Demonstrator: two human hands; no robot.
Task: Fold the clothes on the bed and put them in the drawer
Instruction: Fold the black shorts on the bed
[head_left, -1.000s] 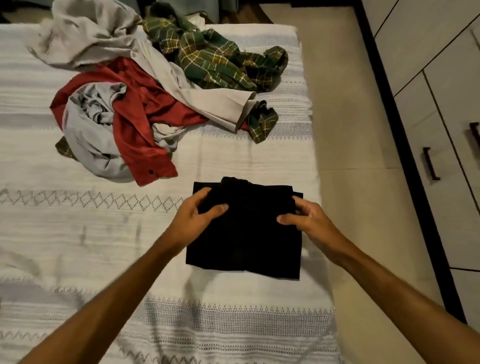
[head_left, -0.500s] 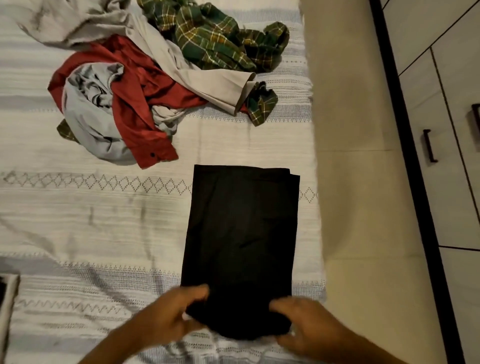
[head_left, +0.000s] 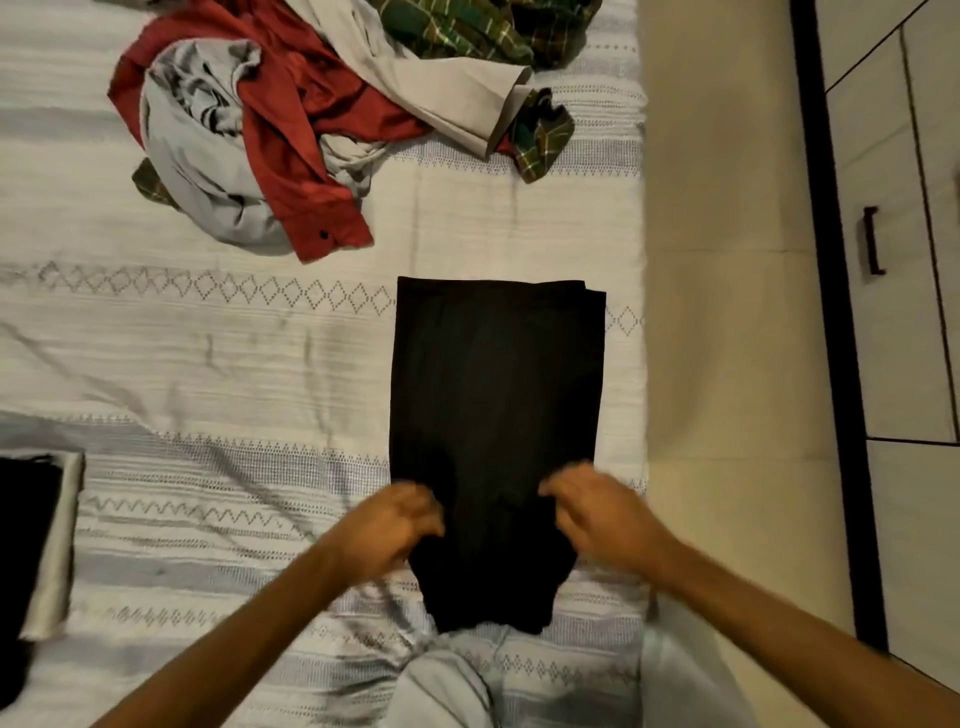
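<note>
A black garment (head_left: 493, 395) lies stretched out long on the white patterned bedspread (head_left: 208, 364), near the bed's right edge. Its far end is flat and square, while its near end is bunched narrower and lifted a little. My left hand (head_left: 389, 525) grips the near end's left side and my right hand (head_left: 602, 514) grips its right side; both hands are blurred. Unfolded clothes are piled at the far end of the bed: a red shirt (head_left: 291, 119), a grey garment (head_left: 197, 156), a beige garment (head_left: 431, 88) and a green plaid shirt (head_left: 467, 31).
A folded black and white stack (head_left: 47, 545) sits at the bed's left edge. Right of the bed runs a strip of beige floor (head_left: 727, 312), then white drawer fronts with a dark handle (head_left: 872, 239). Pale clothing on my body (head_left: 447, 686) fills the bottom centre.
The black garment's top layer came back toward me, so the short fold became a long strip. My hands went from its far edge to its near end, now gathered and slightly raised.
</note>
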